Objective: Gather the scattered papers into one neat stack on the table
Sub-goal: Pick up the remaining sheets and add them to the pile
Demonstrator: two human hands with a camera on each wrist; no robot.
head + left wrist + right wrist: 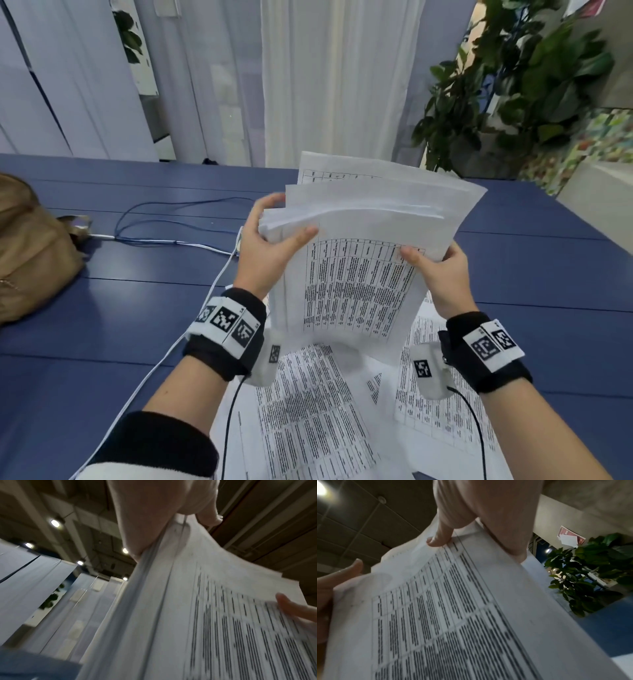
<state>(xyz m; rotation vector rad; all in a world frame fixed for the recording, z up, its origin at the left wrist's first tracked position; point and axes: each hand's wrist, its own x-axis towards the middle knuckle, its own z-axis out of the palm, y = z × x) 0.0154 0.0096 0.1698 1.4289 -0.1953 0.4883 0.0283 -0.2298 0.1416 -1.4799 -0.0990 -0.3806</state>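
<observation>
The bundle of papers (356,260) stands nearly upright above the blue table (137,308), long axis vertical, sheets thin, limp and fanned unevenly at the top. The left hand (270,246) pinches its left edge, the right hand (442,274) its right edge. More printed loose sheets (308,411) lie flat directly beneath, nearer the wrists, not yet gathered.

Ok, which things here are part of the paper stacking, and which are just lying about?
Part of the job:
- held bundle of papers, gripped by left hand and right hand
- loose sheets on the blue table

Lying about:
- tan bag
- cables
- potted plant
</observation>
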